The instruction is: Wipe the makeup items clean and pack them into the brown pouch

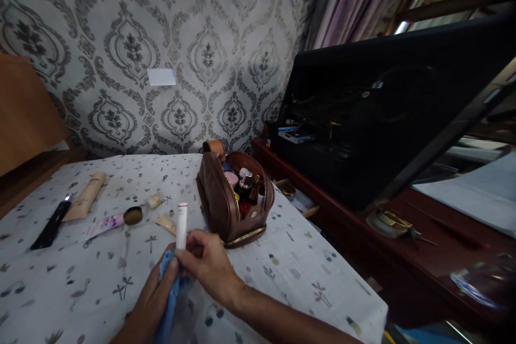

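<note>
Right hand (212, 264) pinches lower end of slim white cylindrical tube (182, 224), upright above white patterned tablecloth (278, 293), left of open brown zippered bag (220, 199) holding cosmetics (245, 180). Left hand (151, 293) grips crumpled light-blue cloth (168, 301) at tube's base.

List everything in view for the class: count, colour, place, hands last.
Stick: 1, white, upright at hands
Cloth: 1, blue, left hand
Bag: 1, brown, open on table
Cosmetics: several, mixed, inside bag
Slim tube: 1, black, table's left
Wide tube: 1, beige, beside slim tube
Printed tube: 1, pink, table's left
Round item: 1, dark, by printed tube
Small items: 2, pale yellow, right of round item
Tablecloth: 1, white, table
Wallpaper: 1, grey, wall
Wall plate: 1, white, wall
Curtain: 1, purple, upper right
Panel: 1, black, right
Desk: 1, dark red, right
Desk clutter: uncounted, mixed, right
Cabinet: 1, brown, far left
Left hand: 1, bare, on cloth
Right hand: 1, bare, at stick's base
</note>
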Motion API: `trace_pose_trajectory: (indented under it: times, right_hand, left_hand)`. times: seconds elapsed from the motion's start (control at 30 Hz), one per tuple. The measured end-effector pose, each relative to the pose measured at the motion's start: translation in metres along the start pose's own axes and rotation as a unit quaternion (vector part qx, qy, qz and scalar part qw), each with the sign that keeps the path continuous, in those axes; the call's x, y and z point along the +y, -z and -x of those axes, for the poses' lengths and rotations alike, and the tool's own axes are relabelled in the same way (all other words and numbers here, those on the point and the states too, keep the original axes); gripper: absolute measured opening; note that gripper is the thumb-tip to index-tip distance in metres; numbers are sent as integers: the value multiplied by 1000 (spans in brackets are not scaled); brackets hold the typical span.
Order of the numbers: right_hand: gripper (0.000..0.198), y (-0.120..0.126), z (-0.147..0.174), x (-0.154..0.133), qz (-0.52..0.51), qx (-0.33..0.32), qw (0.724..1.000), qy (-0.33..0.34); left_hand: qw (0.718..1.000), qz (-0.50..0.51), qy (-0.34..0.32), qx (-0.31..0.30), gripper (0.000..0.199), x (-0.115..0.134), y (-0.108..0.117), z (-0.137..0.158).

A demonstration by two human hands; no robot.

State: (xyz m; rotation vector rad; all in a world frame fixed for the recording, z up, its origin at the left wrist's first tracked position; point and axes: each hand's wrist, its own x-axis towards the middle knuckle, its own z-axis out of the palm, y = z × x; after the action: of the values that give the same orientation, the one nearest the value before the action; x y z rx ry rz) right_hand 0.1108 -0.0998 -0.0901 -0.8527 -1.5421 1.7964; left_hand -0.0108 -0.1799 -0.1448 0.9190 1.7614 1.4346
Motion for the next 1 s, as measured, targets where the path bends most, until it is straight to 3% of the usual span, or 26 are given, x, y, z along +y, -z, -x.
trace_pose_trajectory:
  times: [0.1,0.17,0.23,0.33,0.43,0.53,0.6,0.63,0.7,0.73,0.77,1.0]
  right_hand:
    - [40,22,0,-27,28,2,1000,8]
    - [44,38,-1,-44,57,14,998,23]
    - [46,51,-4,-59,77,17,997,16]
    - [46,67,-6,-84,88,-16,996,-11]
    - [42,81,-9,-113,89,-48,995,8]
    - [26,100,-24,-141,172,-3,984,52]
    - [17,115,-41,-154,324,88,939,75]
    - [21,123,-51,-159,434,128,888,80]
    - [32,136,-71,-164,624,140,767,56]
    - [35,140,-80,-166,665,135,733,45]
    - [36,143,-89,-167,694,125,708,33]
    - [36,132,-123,-165,774,82,628,-19]
  left_hand:
    - [991,-18,-14,-134,48,6,-4,10]
    - [969,-22,-38,-245,51,14,-7,13]
    - [950,-28,-44,-308,53,20,-7,12]
    - [950,-34,-34,-309,54,23,-5,5]
    - [953,-30,-22,-300,53,23,-2,-1]
    - [952,-16,-19,-306,50,22,-1,-2]
    - [949,-10,-22,-313,47,22,-1,0]
    - [949,-10,-25,-315,47,23,-1,1]
    - [949,-21,-30,-314,46,23,-1,3]
    - [949,-31,-32,-312,45,23,-1,3]
    - [949,-42,-34,-310,45,23,-1,3]
    - [944,-65,-41,-321,49,25,-2,1]
